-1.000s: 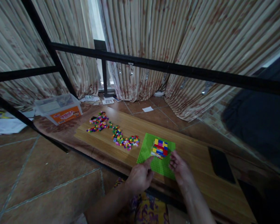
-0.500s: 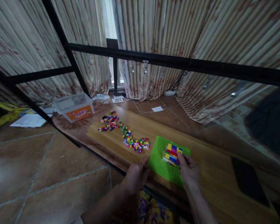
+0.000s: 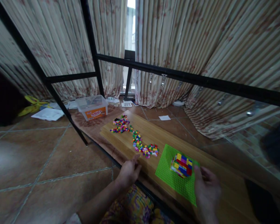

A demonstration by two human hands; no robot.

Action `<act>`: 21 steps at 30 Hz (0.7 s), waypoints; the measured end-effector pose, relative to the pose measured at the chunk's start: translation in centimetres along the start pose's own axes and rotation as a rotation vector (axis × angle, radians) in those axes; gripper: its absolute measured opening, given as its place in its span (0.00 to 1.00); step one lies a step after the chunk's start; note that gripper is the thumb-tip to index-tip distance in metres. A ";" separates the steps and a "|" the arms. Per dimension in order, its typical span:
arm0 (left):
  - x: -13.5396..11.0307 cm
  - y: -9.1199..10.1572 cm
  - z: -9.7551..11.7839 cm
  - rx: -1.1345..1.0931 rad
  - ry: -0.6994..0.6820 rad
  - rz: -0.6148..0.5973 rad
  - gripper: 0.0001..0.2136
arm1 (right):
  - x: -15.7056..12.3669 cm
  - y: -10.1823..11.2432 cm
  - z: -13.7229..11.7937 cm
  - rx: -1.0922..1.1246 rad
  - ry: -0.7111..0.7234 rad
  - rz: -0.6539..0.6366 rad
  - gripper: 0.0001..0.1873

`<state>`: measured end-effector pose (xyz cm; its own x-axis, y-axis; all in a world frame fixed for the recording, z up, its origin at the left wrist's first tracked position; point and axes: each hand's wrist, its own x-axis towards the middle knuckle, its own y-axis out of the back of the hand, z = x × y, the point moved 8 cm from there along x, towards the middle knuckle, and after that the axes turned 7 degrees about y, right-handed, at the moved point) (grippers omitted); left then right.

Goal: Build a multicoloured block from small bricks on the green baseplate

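Note:
A block of stacked coloured bricks (image 3: 182, 165) stands on a green baseplate (image 3: 171, 179) lying on a low wooden board (image 3: 130, 143). My left hand (image 3: 128, 172) rests at the board's near edge, left of the baseplate, fingers loosely curled with the forefinger stretched toward the loose bricks (image 3: 144, 147); nothing is in it. My right hand (image 3: 206, 189) lies on the right edge of the baseplate, just right of the brick block, fingers spread flat and slightly blurred.
A second heap of loose bricks (image 3: 121, 124) lies at the board's far end. A clear plastic tub with an orange label (image 3: 92, 107) and papers (image 3: 48, 113) sit on the tiled floor. A black metal frame (image 3: 154, 68) stands before striped curtains.
My view has swung left. My left hand left the baseplate's corner and now rests at the board's edge nearer the loose bricks. My right hand slid from the brick block to the plate's right edge.

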<state>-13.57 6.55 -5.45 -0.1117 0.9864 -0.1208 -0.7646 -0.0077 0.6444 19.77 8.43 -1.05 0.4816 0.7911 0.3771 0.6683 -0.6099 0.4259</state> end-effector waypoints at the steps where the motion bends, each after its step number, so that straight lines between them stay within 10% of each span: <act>1: 0.2 0.6 -0.4 -0.003 0.016 0.023 0.23 | -0.5 0.6 -1.0 -0.042 0.015 0.057 0.25; 9: 3.1 4.5 -2.1 0.045 0.086 0.210 0.21 | -8.6 -10.3 -8.3 0.007 0.270 -0.620 0.16; 21: 5.4 3.8 -0.4 0.336 0.116 0.133 0.11 | -10.0 -16.4 -10.8 -0.073 0.595 -0.797 0.13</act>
<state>-17.29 11.84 -3.94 -0.2814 0.9552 -0.0917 -0.4904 -0.0610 0.8694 -2.14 10.01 -2.94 -0.4685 0.8304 0.3015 0.6266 0.0718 0.7760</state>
